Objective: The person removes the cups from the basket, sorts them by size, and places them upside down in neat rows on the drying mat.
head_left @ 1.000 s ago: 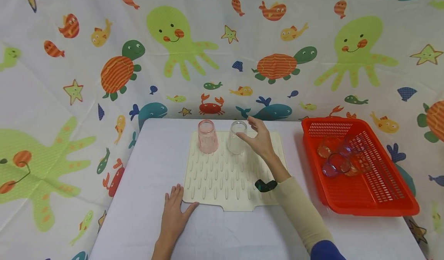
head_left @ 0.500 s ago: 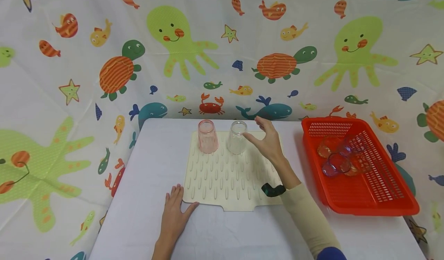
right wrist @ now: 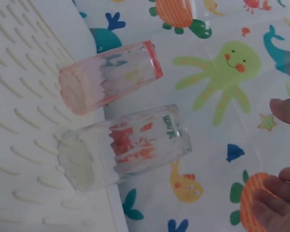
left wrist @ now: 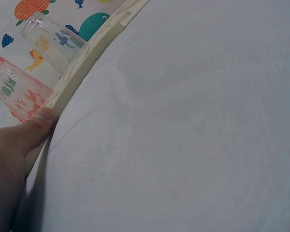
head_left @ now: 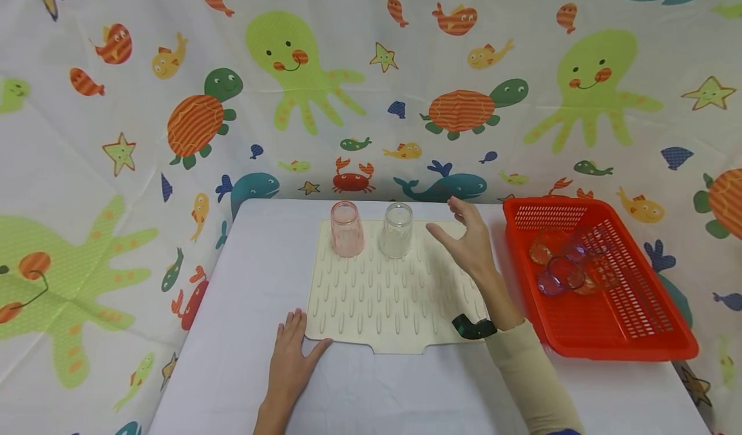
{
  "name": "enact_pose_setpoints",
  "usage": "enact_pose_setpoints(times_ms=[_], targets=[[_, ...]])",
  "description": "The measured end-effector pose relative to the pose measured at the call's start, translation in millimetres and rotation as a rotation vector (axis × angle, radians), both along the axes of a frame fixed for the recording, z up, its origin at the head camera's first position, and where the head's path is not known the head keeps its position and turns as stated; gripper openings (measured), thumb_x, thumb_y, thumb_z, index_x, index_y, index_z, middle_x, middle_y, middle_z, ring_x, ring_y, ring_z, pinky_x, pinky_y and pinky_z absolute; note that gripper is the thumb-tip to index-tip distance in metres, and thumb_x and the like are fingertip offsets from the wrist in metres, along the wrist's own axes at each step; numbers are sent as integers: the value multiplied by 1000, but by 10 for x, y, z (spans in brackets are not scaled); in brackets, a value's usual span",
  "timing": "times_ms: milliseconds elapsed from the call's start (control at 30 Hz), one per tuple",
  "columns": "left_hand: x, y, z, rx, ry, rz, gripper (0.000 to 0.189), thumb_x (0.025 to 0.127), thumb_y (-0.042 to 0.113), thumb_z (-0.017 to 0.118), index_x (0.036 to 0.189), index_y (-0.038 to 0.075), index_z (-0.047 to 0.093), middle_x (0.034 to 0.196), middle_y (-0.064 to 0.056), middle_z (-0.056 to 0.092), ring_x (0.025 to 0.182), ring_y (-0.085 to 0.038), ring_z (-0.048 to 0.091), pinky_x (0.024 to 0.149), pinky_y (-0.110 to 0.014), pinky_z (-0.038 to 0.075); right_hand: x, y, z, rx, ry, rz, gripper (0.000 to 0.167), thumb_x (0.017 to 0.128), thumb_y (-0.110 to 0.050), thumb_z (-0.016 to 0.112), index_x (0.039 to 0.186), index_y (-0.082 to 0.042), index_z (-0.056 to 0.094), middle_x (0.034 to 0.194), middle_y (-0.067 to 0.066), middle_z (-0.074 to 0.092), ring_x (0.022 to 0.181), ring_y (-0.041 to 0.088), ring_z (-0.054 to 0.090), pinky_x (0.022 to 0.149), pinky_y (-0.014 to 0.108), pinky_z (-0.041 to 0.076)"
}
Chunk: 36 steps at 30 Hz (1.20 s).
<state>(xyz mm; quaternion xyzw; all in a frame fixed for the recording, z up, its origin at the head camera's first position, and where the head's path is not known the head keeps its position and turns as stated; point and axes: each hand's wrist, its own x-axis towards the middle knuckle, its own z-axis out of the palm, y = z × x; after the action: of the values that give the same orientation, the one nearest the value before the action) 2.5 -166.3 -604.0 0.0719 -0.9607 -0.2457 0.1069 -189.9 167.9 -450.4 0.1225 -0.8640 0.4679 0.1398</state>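
Note:
Two drinking glasses stand at the back of a cream ridged drying mat (head_left: pixel 359 306), narrower ends up. One is a pink-tinted glass (head_left: pixel 347 232); right of it is a clear glass (head_left: pixel 397 232). My right hand (head_left: pixel 472 245) hovers over the mat's right back part, thumb and fingers spread, holding nothing. It is apart from the clear glass, as the right wrist view also shows. My left hand (head_left: pixel 288 357) rests on the table at the mat's front left corner, fingers straight. Its thumb (left wrist: pixel 41 118) touches the mat's edge.
A red plastic basket (head_left: pixel 603 332) stands on the table's right side. Several tinted glasses lie in it, among them a purple glass (head_left: pixel 562 275). A white cloth covers the table (head_left: pixel 232 306). Behind hangs a curtain (head_left: pixel 359 74) printed with sea animals.
My right hand has moved right, away from the clear glass and towards the basket. Both glasses and my left hand have stayed in place.

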Motion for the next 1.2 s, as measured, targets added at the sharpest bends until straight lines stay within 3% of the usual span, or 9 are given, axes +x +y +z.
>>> enact_pose_setpoints(times_ms=[267, 467, 700, 1200], targets=[[1, -15, -8, -20, 9, -4, 91, 79, 49, 81, 142, -8, 49, 151, -23, 48, 144, -40, 41, 125, -53, 28, 140, 196, -9, 100, 42, -117, 72, 85, -40, 77, 145, -10, 51, 146, 14, 57, 128, 36, 60, 105, 57, 54], [-2, -15, -5, -14, -4, -2, 92, 79, 50, 81, 143, -8, 48, 153, -22, 46, 145, -40, 40, 125, -52, 27, 215, 338, 27, 36, 50, -158, 71, 84, -32, 80, 142, -5, 52, 143, 17, 57, 128, 35, 58, 109, 55, 51], [-11, -14, -17, -7, -2, -1, 94, 79, 52, 80, 144, -7, 47, 153, -22, 45, 146, -39, 38, 126, -52, 26, 302, 508, -4, 27, 21, -203, 69, 85, -27, 80, 143, -3, 51, 144, 18, 56, 128, 35, 56, 114, 55, 46], [2, -6, -20, -4, 45, 2, 91, 77, 47, 83, 142, -8, 49, 151, -22, 48, 145, -40, 40, 125, -53, 28, 534, 927, -82, -16, -144, -385, 74, 87, -38, 77, 149, -12, 45, 150, 10, 52, 131, 33, 54, 113, 57, 47]])
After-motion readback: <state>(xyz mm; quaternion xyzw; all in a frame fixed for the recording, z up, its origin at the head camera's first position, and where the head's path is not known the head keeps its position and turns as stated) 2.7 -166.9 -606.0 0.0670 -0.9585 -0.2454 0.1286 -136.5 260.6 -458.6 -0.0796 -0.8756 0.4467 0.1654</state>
